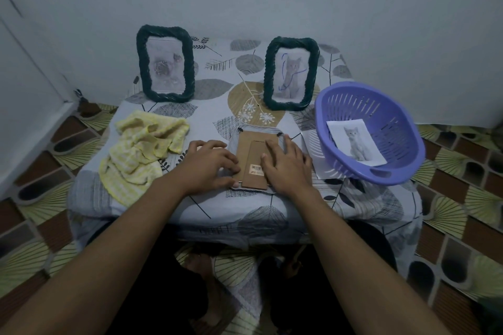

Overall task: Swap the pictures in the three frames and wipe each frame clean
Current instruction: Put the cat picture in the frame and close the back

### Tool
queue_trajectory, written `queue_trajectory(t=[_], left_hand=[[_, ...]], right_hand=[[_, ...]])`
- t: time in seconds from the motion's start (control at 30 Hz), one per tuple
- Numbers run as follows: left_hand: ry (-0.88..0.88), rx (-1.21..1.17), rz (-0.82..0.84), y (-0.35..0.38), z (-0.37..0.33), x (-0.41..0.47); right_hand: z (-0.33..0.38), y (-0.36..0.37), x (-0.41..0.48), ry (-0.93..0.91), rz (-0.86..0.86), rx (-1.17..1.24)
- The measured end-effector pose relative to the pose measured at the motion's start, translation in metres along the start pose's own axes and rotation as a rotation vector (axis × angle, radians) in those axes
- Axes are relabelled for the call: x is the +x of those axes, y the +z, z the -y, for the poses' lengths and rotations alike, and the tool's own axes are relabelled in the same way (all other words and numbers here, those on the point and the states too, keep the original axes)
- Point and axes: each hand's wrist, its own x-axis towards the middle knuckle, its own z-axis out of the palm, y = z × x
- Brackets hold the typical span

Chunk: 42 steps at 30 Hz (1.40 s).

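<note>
Leaf-print tablecloth [190, 207]; left hand [211, 164] and right hand [285, 163], fingers loosely spread, rest on the face-down picture frame [251, 149] between them.

Your left hand [211, 164] and right hand [285, 164] are bare, and both forearms [130, 226] are uncovered as far as you can see them. Lower down, your legs are in dark clothing [147, 266], near black in the dim light, and your feet [200, 264] look bare.
</note>
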Motion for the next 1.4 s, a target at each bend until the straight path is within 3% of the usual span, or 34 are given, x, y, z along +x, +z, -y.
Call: queue_trajectory(t=[0.2, 0.5, 0.77, 0.93, 1.1, 1.4], left_hand=[[-0.009, 0.112, -0.042, 0.001, -0.011, -0.002], [-0.032, 0.04, -0.183, 0.009, -0.01, -0.007], [-0.018, 0.009, -0.041, 0.001, 0.0, -0.005], [-0.009, 0.068, -0.076, 0.002, -0.008, -0.004], [-0.147, -0.203, -0.173, 0.017, -0.002, -0.008], [-0.205, -0.258, -0.091, 0.014, -0.001, 0.002]], right_hand=[[0.0, 0.0, 0.0, -0.001, 0.001, -0.005], [0.0, -0.001, -0.001, -0.008, 0.005, -0.004], [0.0, 0.0, 0.0, -0.006, 0.003, -0.003], [0.0, 0.0, 0.001, -0.005, 0.004, -0.01], [-0.001, 0.0, 0.001, -0.003, 0.005, 0.0], [0.0, -0.001, 0.0, -0.001, 0.008, 0.002]])
